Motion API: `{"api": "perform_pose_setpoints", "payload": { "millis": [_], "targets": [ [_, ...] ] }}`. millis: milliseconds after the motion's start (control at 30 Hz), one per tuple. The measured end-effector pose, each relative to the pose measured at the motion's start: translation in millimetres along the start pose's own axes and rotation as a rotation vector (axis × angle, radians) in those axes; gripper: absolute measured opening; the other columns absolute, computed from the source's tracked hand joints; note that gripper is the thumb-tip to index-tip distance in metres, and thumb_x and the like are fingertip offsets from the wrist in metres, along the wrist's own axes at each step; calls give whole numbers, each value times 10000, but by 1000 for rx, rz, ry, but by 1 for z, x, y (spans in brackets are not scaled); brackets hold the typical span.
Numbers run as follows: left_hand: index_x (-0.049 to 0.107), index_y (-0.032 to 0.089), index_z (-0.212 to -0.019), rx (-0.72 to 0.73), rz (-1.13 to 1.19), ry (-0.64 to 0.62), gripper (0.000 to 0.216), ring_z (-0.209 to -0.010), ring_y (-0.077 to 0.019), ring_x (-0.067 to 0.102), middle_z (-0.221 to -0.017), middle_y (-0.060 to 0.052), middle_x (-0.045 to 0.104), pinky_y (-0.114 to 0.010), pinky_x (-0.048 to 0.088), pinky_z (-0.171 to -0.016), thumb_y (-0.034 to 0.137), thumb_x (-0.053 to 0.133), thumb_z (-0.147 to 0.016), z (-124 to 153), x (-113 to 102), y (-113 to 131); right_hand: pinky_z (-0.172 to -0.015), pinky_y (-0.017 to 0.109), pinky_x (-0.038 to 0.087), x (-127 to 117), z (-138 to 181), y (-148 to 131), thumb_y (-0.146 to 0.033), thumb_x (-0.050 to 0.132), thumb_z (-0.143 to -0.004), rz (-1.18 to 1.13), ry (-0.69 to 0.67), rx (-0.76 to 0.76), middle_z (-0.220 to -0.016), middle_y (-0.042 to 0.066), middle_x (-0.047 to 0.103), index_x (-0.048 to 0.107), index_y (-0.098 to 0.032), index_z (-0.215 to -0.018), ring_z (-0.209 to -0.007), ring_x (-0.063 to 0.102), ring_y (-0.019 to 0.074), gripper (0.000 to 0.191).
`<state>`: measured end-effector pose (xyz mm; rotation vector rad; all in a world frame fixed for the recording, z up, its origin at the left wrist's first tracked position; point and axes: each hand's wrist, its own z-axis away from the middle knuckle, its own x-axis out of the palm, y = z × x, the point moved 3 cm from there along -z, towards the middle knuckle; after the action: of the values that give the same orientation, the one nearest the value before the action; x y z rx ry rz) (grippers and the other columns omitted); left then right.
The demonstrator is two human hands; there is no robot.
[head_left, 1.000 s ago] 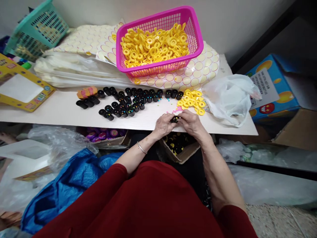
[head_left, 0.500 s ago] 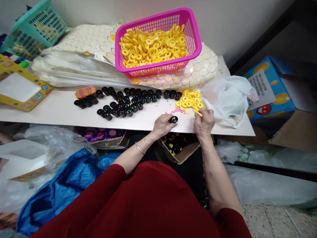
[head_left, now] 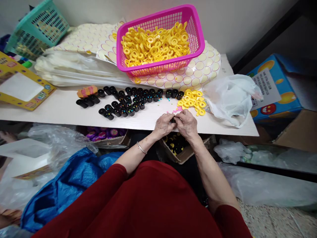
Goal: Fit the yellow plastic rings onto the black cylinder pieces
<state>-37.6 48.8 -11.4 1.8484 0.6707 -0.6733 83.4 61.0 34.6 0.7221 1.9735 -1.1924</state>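
Note:
Over the front of the table, my left hand (head_left: 163,125) has its fingers closed round a small black cup (head_left: 173,120), mostly covered by both hands. My right hand (head_left: 186,124) is pressed against the top of that cup, its fingers pinched together; whatever lies between them is hidden. Just behind my hands are tiny pink pieces (head_left: 177,109) and a small heap of yellow ring pieces with tabs (head_left: 193,99). Several more black cups (head_left: 128,102) stand in loose rows to the left, some with coloured bits inside; a few lie tilted.
A pink basket (head_left: 201,43) of yellow ring pieces rests on spotted wrapping at the back. A white plastic bag (head_left: 230,99) sits at the right end, beside a blue box (head_left: 272,86). Below the table edge are a carton of black and yellow pieces (head_left: 177,145) and purple items (head_left: 106,133).
My right hand has come left from the yellow heap to the black cup, meeting my left hand there. The left hand keeps its hold on the cup.

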Motion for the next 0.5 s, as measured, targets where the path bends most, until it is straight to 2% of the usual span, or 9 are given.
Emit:
{"api": "perform_pose_setpoints", "payload": {
  "millis": [333,500],
  "targets": [
    [609,197,-995,12,-3,-7,233,-851,-170,544,-881,-22,622,-295,454,-789,223,592,-764,0,0,0,-642,297,438,3,8,11,-221,468,-825,-178,61,-30,-744,31,500,641,-213,-730,-718,520,173,198],
    [614,194,-984,-3,-34,-19,226,-816,-171,535,-842,-21,616,-291,448,-764,220,599,-760,0,-1,1,-658,306,411,-1,7,3,-191,417,-851,9,5,-167,-735,52,516,631,-199,-691,-715,482,180,267]
  ]
}}
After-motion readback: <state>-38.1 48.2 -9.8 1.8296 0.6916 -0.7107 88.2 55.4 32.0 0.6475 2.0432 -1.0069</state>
